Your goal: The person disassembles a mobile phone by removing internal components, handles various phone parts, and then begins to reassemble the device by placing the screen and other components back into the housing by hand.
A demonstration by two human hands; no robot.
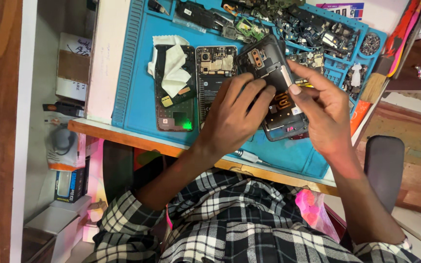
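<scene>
Both hands on the opened phone body [274, 83], held tilted just above the blue repair mat [132, 97]. Left hand [230, 117] clamped on its left edge, fingers curled over the inner face. Right hand [322, 114] pinches a small pale strip [285, 77] between thumb and forefinger at the upper middle of the phone.

Step, as I read it: lifting or seating that strip inside the phone. The next move looks to call for a steady left grip and a slow, shallow pull, the strip being thin.

Left of the left hand: a bare phone chassis [214, 73] with board exposed, then a back cover [171, 104] with a white cloth [171, 65] on it. Beyond the hands: tray compartments of loose boards and parts [313, 34].

Hidden: lower half of the phone sits behind both hands; can't tell if the strip is tape, flex or shield, or whether it's attached. Near the bench edge, a metal tool tip [247, 156], mostly hidden under the left wrist.
</scene>
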